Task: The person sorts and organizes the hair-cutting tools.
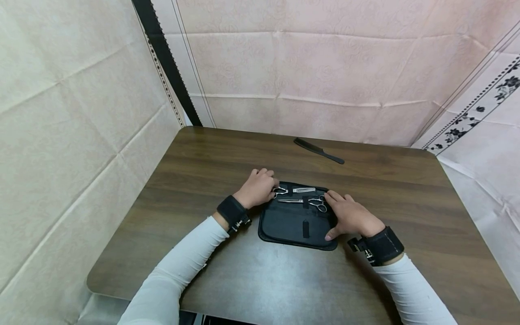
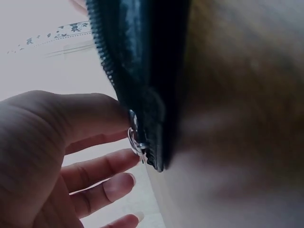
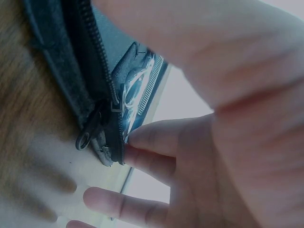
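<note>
Best bet: keep the unzipped black case (image 1: 282,225) flat on the worktop (image 1: 219,275), right hand (image 1: 353,216) along the right edge, thumb and fingers spread apart. Left hand (image 1: 257,187) at the far-left corner, fingers bent; can't tell if pinching. Probably worth going easy near the blades tbh. Inside: upper scissors (image 1: 304,190), lower scissors (image 1: 290,201), plus a spare strap (image 1: 305,229).

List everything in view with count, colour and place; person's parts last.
Case: one, black, open on the table.
Scissors: two, silver, inside case.
Comb: one, black, on table beyond case.
Table: one, brown, under case.
Cloths: several, pale, behind and beside table.
Band: one, black, back left.
Unclear shapes: some, dark, below table's near edge.
Wristbands: two, black, one per wrist.
Sleeves: two, white, on arms.
Left hand: one, bare, at case's far left corner.
Right hand: one, bare, on case's right side.
</note>
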The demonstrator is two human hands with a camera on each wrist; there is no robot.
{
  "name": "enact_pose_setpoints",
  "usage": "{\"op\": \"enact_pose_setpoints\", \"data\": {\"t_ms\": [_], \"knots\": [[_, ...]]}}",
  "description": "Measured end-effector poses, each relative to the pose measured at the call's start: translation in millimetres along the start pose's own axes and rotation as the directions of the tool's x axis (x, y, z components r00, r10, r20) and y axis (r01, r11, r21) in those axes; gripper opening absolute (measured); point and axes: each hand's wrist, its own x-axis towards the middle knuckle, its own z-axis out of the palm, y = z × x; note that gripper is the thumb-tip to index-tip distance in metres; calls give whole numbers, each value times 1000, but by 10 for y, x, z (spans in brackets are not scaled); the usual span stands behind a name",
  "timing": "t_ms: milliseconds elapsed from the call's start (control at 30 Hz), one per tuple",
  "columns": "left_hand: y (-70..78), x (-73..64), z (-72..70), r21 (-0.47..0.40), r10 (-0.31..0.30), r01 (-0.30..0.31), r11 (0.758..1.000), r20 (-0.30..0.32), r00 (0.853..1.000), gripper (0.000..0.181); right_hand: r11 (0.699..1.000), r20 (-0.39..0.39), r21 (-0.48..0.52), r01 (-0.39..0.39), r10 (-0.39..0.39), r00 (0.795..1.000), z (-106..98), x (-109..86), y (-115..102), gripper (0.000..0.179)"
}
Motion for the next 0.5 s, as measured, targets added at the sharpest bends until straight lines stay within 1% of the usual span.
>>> {"op": "enact_pose_setpoints", "data": {"t_ms": [267,500], "knots": [[0,-2,11,-44,19,-19,999,-11,1000,20,1000,4,0,1,-1,1000,5,5,11,130],[-21,5,23,-124,-3,5,992,15,1000,26,1000,-4,-4,5,-5,1000,-1,1,5,129]]}}
